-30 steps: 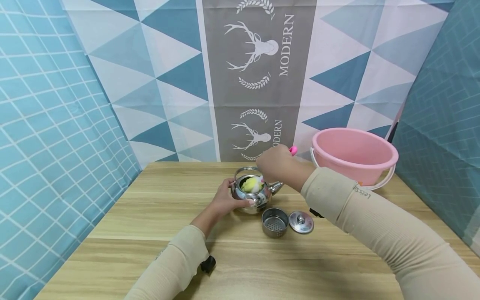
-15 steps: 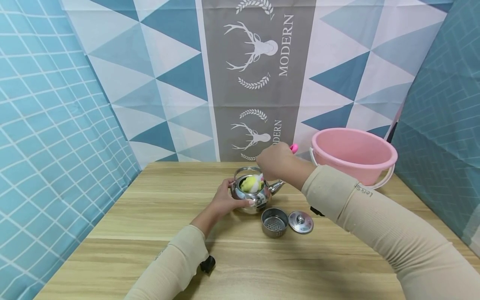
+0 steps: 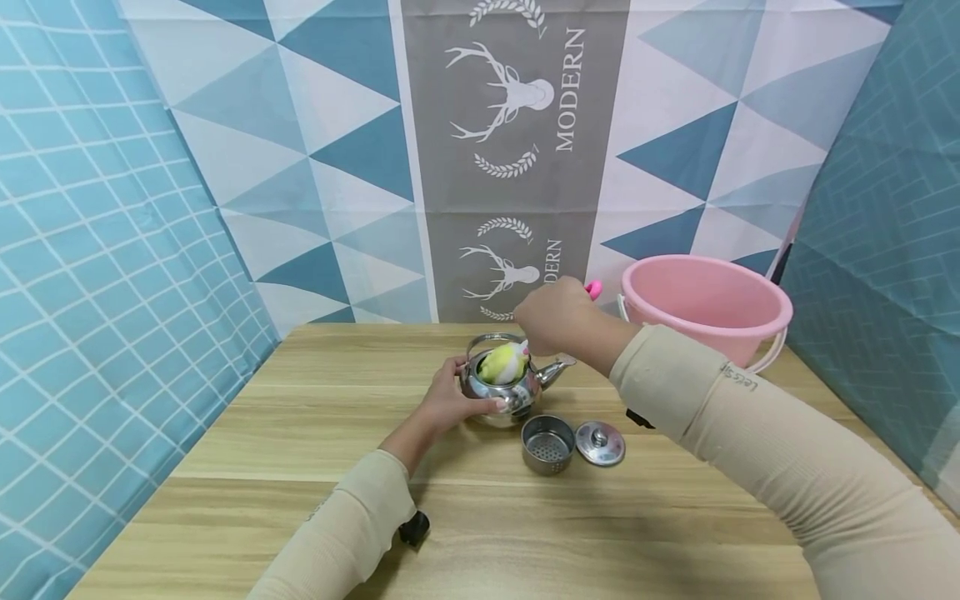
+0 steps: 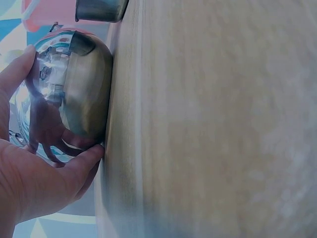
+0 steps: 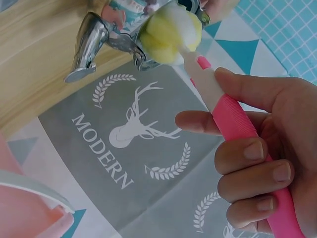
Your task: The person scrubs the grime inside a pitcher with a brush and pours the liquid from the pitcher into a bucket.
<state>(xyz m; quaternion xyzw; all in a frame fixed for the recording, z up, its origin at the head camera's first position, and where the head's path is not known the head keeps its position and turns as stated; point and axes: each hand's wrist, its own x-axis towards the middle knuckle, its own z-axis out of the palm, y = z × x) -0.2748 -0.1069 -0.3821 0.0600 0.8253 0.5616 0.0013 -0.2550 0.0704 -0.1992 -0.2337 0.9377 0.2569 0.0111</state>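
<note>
Kettle (image 3: 520, 408): small and shiny steel, standing upright on the wooden worktop (image 3: 315, 400), its spout (image 3: 551, 372) pointing over to my right.
Left hand (image 3: 448, 400): fingers clamped on the kettle's side, thumb lying along the front, the others reaching round it.
Right hand (image 3: 553, 315): raised near the spout, fingers wrapped firmly about a sponge brush (image 5: 233, 119); the thumb presses where pink grip meets white neck, and the index finger pokes out beside it.
Brush head (image 3: 501, 365): yellow and white, seated in the kettle's mouth, its top bulging above the rim; how deep it goes I cannot tell.
Strainer (image 3: 547, 468): round steel cup with a holed floor, upright on the worktop just in front of the kettle.
Lid (image 3: 600, 443): flat, knob up, just right of the strainer; I can't tell whether they touch.
Bucket (image 3: 738, 343): pink with a white handle, at the back right, beyond the right forearm.
Backdrop (image 3: 517, 179): a hung sheet of blue triangles, with deer heads and "MODERN" on a grey strip.
</note>
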